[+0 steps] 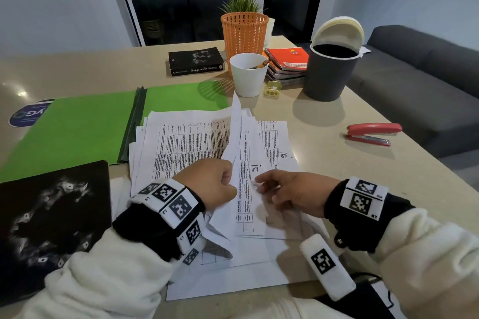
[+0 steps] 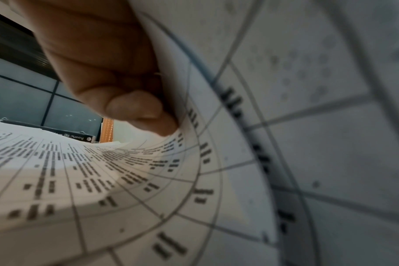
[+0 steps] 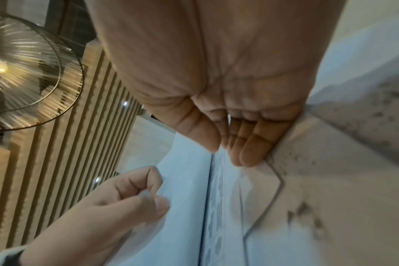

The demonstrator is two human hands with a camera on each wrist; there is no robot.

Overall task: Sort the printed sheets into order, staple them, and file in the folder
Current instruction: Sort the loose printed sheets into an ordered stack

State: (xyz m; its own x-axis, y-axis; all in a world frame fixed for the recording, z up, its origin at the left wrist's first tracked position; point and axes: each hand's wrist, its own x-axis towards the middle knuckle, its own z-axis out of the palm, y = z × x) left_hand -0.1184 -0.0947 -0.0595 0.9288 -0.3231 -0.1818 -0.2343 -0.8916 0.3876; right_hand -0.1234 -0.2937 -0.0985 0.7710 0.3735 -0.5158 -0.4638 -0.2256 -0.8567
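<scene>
Paper, thin white printed sheets [image 1: 181,145], limp and slippery; my left hand [image 1: 212,184] pinches an edge; my right hand [image 1: 293,195] rests spread, best gripped at corners.

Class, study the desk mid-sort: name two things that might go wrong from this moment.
1. The left hand pinches a lifted sheet that curls upright; it may crease or tear.
2. The printed sheets lie fanned loosely across the open green folder; pages could slip out of order before the red stapler, lying apart, is fetched.
</scene>
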